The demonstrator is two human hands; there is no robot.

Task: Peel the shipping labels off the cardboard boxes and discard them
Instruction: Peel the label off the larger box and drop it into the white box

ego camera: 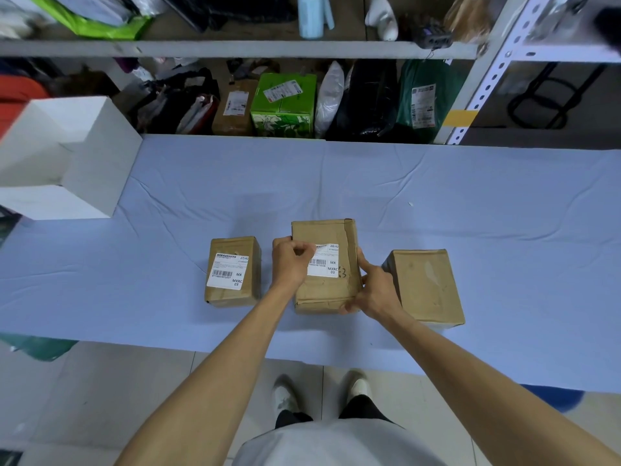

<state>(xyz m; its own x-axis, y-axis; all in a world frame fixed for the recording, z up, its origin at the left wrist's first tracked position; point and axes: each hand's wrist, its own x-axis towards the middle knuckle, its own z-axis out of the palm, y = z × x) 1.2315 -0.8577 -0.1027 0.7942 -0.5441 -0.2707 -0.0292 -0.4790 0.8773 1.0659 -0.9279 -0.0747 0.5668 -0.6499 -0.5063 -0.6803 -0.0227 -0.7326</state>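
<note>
Left hand [290, 264] pinching lifted corner of label [324, 265] on middle box [324, 267]; right hand [373, 290] gripping box's right side. All on table [470, 203].

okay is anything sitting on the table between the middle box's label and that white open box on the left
Nothing visible does. Only bare blue cloth lies between the label, pinched by the left hand, and the white box; the left-hand cardboard box sits nearer the person.

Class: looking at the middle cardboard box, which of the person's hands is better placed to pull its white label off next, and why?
Left. The left hand already pinches the lifted upper-left corner of the white shipping label, while the right hand braces the middle brown cardboard box at its right edge.
</note>
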